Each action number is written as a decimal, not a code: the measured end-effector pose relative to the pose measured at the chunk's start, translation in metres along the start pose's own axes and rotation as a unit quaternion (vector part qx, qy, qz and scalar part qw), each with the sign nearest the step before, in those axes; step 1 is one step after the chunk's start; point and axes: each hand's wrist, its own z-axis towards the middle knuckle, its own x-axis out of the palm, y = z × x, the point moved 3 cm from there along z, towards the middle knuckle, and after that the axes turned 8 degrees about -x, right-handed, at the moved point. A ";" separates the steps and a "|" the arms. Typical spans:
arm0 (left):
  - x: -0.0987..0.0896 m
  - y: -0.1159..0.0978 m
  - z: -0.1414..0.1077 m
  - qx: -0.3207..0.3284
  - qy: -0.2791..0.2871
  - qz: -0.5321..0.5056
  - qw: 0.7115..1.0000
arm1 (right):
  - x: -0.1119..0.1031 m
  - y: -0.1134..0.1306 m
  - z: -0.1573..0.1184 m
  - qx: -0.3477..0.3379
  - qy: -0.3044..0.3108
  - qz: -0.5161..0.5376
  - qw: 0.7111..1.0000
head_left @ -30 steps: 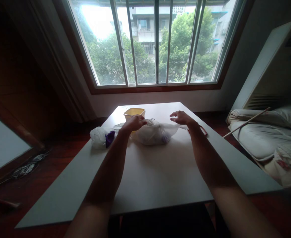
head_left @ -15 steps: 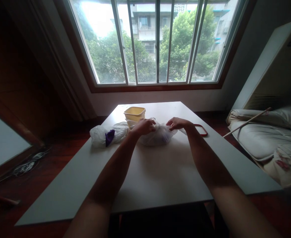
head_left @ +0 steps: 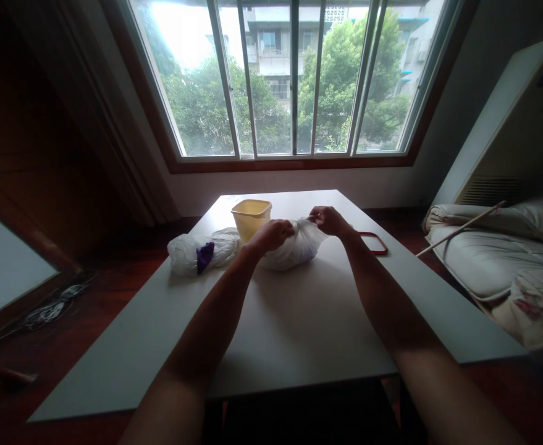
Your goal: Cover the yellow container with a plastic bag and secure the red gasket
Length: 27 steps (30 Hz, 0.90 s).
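A white, translucent plastic bag sits on the white desk, in the half toward the far edge and roughly midway between the left and right edges. Both hands are on it. The left hand has a narrow grip, its fingers curled onto the gathered plastic at the top. The right hand also has a narrow grip, thumb and fingers pinching a drawn-up part of the bag on the side toward the desk's right edge. A violet tint shows low in the bag on that same side; whether it is print or something inside, I cannot tell.

Behind the left hand, toward the desk's far left corner, stands an upright, open yellow container, its near wall plain yellow. By the left edge lies a crumpled plastic bundle with a dark purple patch; any lettering on that is too small to read. Near the right edge, past the right wrist, a flat red-rimmed piece lies on the desk.

Beyond the right edge is a pale couch with a thin stick across it. Reddish marks on its fabric are too blurred to tell as writing or pattern.
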 end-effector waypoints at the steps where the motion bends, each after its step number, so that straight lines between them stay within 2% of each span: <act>1: 0.000 -0.001 0.000 -0.004 -0.015 0.002 1.000 | -0.002 0.002 0.000 -0.008 -0.026 0.001 1.000; 7: -0.012 -0.004 0.000 -0.008 -0.086 0.038 0.996 | -0.010 0.008 -0.002 -0.013 -0.096 0.020 0.995; 13: -0.038 -0.009 -0.004 -0.014 -0.139 0.025 0.990 | -0.038 0.012 -0.005 -0.013 -0.162 0.062 0.985; 16: -0.042 0.001 -0.003 -0.035 -0.128 0.027 0.991 | -0.041 0.004 -0.007 0.008 -0.158 0.049 0.986; 19: -0.044 0.019 -0.002 -0.084 -0.099 0.049 0.990 | -0.038 -0.005 -0.007 0.025 -0.143 0.024 0.989; 21: -0.050 0.027 -0.002 -0.111 -0.101 0.055 0.987 | -0.038 -0.008 -0.006 0.028 -0.144 0.013 0.989; 25: -0.062 0.026 -0.004 -0.096 -0.130 0.018 0.987 | -0.043 -0.008 -0.006 0.034 -0.157 0.000 0.987; 27: -0.062 0.023 -0.004 -0.098 -0.122 0.014 0.988 | -0.044 -0.010 -0.006 0.048 -0.155 -0.017 0.987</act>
